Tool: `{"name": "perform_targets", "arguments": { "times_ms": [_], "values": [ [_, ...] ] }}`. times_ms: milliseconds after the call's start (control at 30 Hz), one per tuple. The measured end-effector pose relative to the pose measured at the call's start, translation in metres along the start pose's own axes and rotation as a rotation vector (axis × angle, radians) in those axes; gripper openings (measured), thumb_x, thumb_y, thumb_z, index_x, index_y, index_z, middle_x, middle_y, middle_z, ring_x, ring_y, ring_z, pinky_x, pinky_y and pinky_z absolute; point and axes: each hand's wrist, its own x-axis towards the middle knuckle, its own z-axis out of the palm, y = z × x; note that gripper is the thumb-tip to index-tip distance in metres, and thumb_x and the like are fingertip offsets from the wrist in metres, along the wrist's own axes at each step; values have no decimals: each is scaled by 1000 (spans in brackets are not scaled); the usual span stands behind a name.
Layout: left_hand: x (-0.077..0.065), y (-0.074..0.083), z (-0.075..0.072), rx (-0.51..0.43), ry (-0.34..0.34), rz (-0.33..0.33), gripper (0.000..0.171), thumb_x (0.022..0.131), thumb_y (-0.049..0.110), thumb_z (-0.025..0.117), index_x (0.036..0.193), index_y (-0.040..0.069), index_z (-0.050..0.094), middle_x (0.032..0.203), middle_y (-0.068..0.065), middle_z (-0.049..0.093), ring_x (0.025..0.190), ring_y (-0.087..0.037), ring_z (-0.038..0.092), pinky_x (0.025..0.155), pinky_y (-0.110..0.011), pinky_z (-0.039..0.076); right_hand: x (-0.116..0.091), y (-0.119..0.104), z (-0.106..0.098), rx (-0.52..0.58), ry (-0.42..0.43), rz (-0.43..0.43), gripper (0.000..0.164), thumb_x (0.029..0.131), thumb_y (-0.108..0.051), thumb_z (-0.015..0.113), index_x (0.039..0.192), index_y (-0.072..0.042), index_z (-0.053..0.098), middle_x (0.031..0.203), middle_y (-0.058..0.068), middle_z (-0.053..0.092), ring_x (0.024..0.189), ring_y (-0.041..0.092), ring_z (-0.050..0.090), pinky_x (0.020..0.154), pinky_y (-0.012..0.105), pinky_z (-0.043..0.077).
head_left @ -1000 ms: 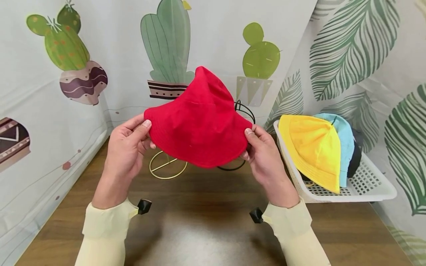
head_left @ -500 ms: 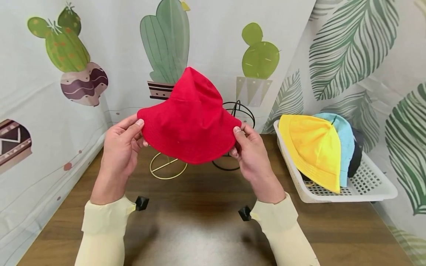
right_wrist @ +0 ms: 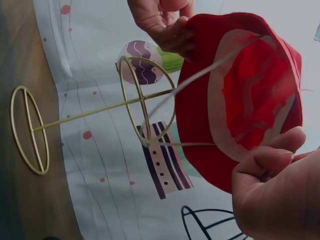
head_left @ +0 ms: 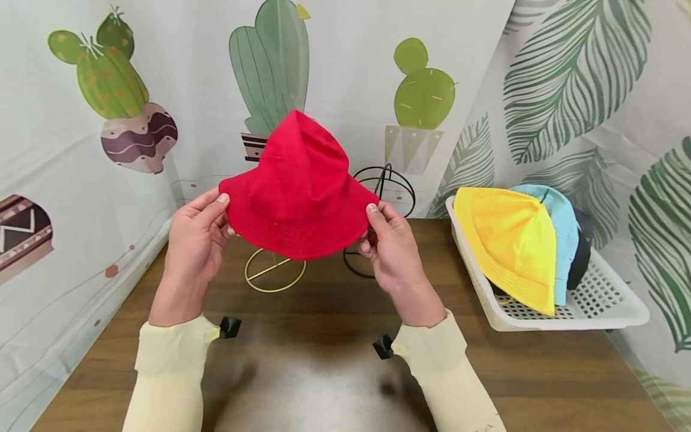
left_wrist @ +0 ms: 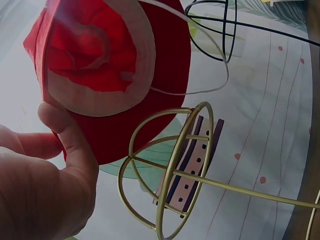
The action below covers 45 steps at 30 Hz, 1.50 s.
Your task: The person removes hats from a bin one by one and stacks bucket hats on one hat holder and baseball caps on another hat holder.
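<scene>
A red bucket hat (head_left: 299, 198) is held up above the table, crown upward, its brim stretched between both hands. My left hand (head_left: 197, 240) pinches the left edge of the brim between thumb and fingers. At the opposite edge my right hand (head_left: 394, 246) pinches the brim the same way. Both wrist views look into the hat's underside, where a pale inner band (left_wrist: 145, 50) and a thin white cord (right_wrist: 200, 75) hanging in a loop show. Behind the hat stands a gold wire hat stand (right_wrist: 85, 115), its top hidden in the head view. A black wire hat stand (head_left: 385, 180) is partly covered too.
On the right, a white plastic basket (head_left: 610, 300) holds a yellow bucket hat (head_left: 507, 246), a light blue hat (head_left: 561, 234) and a dark one (head_left: 580, 258). Printed cloth (head_left: 345, 60) hangs behind the brown wooden table (head_left: 313, 330).
Both hands have carried the red hat leftward, the right hand farther than the left. More of the black stand shows now. The grip on the brim stays the same.
</scene>
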Motion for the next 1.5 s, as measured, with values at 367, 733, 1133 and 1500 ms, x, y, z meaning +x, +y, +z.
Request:
{"name": "perform_targets", "arguments": {
  "times_ms": [367, 733, 1133, 1500],
  "values": [
    [2, 2, -1, -29, 1, 126, 33, 101, 5, 70, 132, -6, 66, 102, -12, 71, 67, -16, 68, 55, -19, 56, 3, 4, 5, -11, -11, -27, 11, 112, -23, 56, 110, -14, 60, 73, -1, 48, 54, 8, 39, 48, 19, 31],
    [4, 2, -4, -62, 39, 201, 38, 99, 2, 71, 134, -7, 62, 97, -12, 69, 66, -17, 64, 52, -19, 53, 7, 11, 15, 5, -9, -16, 15, 113, -20, 53, 114, -9, 62, 77, 0, 54, 56, 12, 40, 53, 20, 35],
    [10, 0, -10, -37, 115, 155, 30, 100, 5, 71, 127, -4, 66, 93, -10, 69, 64, -16, 61, 51, -19, 51, 14, 19, 18, 57, -104, 24, 22, 113, -12, 45, 131, -6, 57, 85, 3, 58, 61, 14, 46, 56, 21, 42],
    [13, 2, -20, -44, 160, 30, 18, 103, 6, 67, 121, 1, 69, 92, -6, 73, 66, -13, 63, 52, -17, 50, 19, 29, 23, 25, -131, 69, 19, 113, -13, 46, 128, -7, 57, 83, 3, 58, 66, 14, 49, 56, 21, 42]
  ]
}}
